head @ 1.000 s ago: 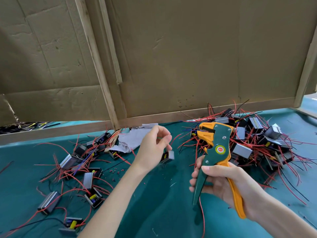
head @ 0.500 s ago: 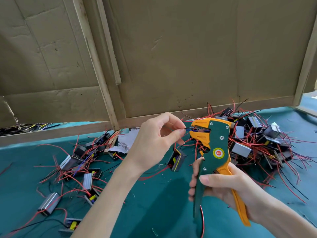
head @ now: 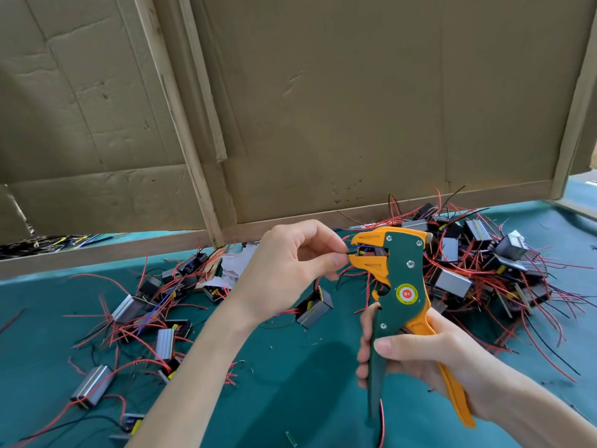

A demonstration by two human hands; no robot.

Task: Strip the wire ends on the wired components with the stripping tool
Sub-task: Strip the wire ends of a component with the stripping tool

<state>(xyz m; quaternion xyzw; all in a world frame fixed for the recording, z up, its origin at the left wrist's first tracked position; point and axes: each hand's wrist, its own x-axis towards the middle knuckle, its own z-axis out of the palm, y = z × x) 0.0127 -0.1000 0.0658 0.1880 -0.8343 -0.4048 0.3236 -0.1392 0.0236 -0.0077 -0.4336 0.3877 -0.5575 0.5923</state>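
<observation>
My right hand [head: 416, 357] grips the handles of the green and orange stripping tool [head: 399, 286], held upright with its jaws pointing left. My left hand [head: 290, 263] pinches a thin dark wire [head: 350, 252] between thumb and forefinger, and the wire's end sits in the tool's jaws. A small grey wired component [head: 315, 307] hangs below my left hand on its wires, just above the green mat. Whether the jaws have closed on the wire is hard to tell.
A pile of grey components with red and black wires [head: 484, 270] lies at the right, behind the tool. More such components [head: 139, 308] are scattered at the left on the green mat [head: 290, 383]. A cardboard wall with wooden battens [head: 323, 108] stands close behind.
My left hand rose from the mat with the component and brought its wire end to the tool's jaws. The tool moved slightly up and left to meet it.
</observation>
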